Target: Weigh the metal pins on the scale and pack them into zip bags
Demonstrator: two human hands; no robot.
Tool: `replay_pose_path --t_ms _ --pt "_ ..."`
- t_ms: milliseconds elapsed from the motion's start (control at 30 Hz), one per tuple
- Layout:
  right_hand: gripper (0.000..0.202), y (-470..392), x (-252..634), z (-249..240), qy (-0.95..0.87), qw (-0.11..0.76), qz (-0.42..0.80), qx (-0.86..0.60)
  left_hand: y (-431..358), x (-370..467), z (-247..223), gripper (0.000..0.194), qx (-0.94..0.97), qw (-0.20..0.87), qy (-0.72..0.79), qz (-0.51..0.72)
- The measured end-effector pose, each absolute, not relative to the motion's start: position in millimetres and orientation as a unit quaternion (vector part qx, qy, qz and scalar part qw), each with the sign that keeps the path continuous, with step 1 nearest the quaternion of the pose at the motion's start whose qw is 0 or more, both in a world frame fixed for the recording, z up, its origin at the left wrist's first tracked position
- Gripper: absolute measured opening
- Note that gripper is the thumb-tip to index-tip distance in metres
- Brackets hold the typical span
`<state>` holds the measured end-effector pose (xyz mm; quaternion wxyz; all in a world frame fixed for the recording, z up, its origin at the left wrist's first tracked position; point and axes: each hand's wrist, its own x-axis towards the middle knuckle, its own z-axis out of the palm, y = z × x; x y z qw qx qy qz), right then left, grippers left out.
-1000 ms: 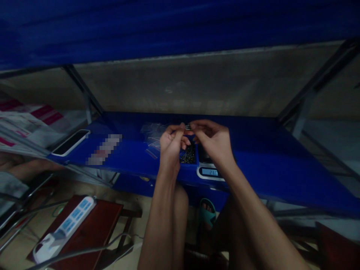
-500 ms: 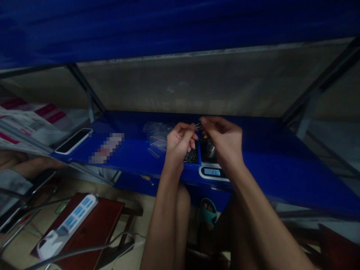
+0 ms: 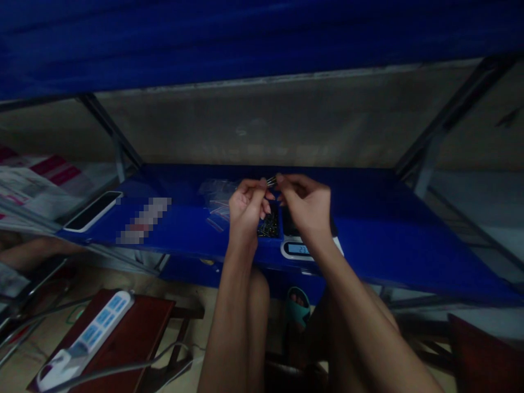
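Observation:
My left hand (image 3: 248,204) and my right hand (image 3: 307,199) are raised close together over the shelf, fingertips nearly meeting. Between them are a few thin, shiny metal pieces that look like screws (image 3: 271,181), pinched by the fingers of both hands. Below sits a small blue box (image 3: 271,238) with many small dark and brassy metal parts (image 3: 268,225) in it. A digital scale (image 3: 289,250) with a lit display stands to the right of the box, partly hidden by my right hand and forearm. Left of my left hand lie small clear zip bags (image 3: 219,196).
On the blue shelf (image 3: 388,234) at left lie a phone (image 3: 93,212) and a blurred-out flat item (image 3: 145,221). A power strip (image 3: 96,333) rests on a brown stool (image 3: 143,333) below. Another person's leg (image 3: 41,245) shows at far left.
The view has turned slightly right, so everything appears shifted left. Both hands still hold the metal pieces between their fingertips. The metal cup seen earlier by the scale is now hidden behind my right hand.

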<state>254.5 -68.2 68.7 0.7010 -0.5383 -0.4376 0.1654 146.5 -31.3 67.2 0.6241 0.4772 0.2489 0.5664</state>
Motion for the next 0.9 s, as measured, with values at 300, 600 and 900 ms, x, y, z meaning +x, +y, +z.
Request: replay_pose_path --t_ms 300,600,900 --pt "0.03 -70.7 258.8 73.9 -0.404 0.722 0.198 -0.526 -33.3 146.1 68.3 0.023 0.503 0.586 0.28 0.57" --pt "0.034 -74.0 258.0 78.0 -0.414 0.705 0.193 -0.544 -33.5 147.2 68.9 0.024 0.532 0.584 0.275 0.548" --pt "0.021 -70.8 255.2 75.8 -0.389 0.731 0.222 -0.515 -33.9 148.3 68.9 0.022 0.531 0.597 0.253 0.545"
